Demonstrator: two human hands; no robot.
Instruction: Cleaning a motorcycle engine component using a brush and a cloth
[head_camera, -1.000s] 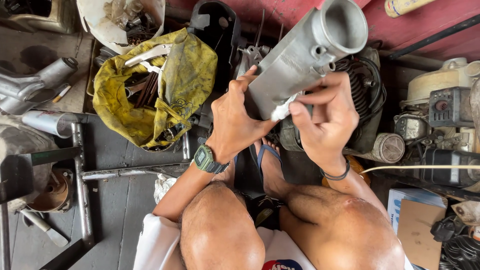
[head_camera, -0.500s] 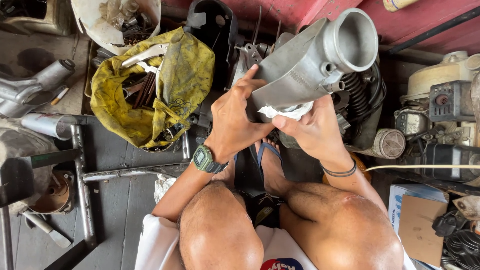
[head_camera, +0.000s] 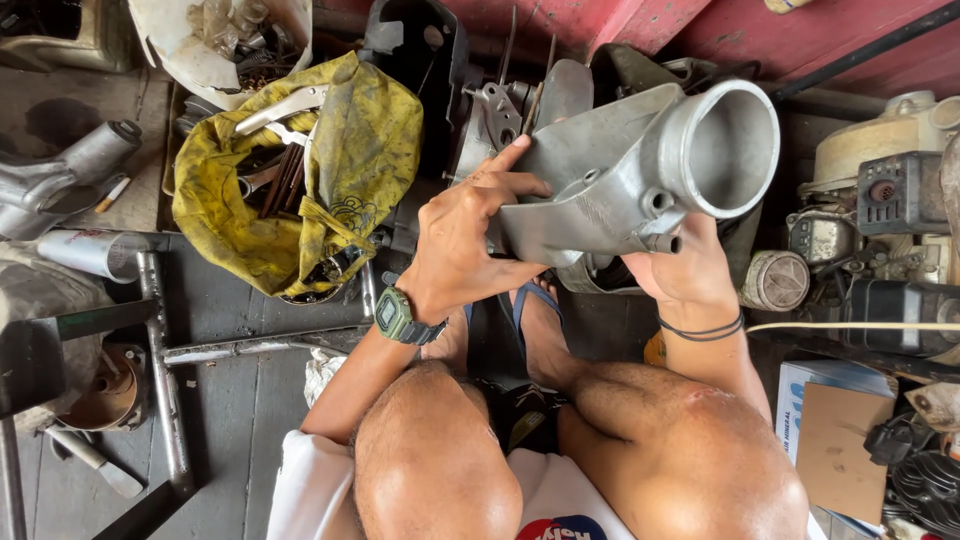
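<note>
**A:** Cluttered workshop floor here, dark grey planks (head_camera: 240, 400) under a red-painted wall (head_camera: 640, 25), engine bits everywhere. The person is squatting and holding a dull silver cast-metal housing with a wide round flared mouth (head_camera: 640, 170) up at chest level, above their knees and sandalled feet, well clear of the floor.

**B:** How's the grip looking?

**A:** Left hand (head_camera: 465, 235), the one with the green digital wristwatch (head_camera: 400, 315), is wrapped on the housing's left end, fingers curled around the edge and index finger lying along the top. Right hand (head_camera: 690, 275) cups it from underneath near the small side nipple; palm is closed against it, but I can't see how far its fingers wrap round the back.

**B:** What could go wrong?

**A:** My guess: the casting looks heavy and smooth, maybe oily. If the underneath hand shifts, the mouth end could tip and drop onto the feet or knees. The thin flange edge under the left fingers could also nick skin. And the crumpled yellow cloth bag of tools (head_camera: 300, 180) sits just beside, easy to knock.
</note>
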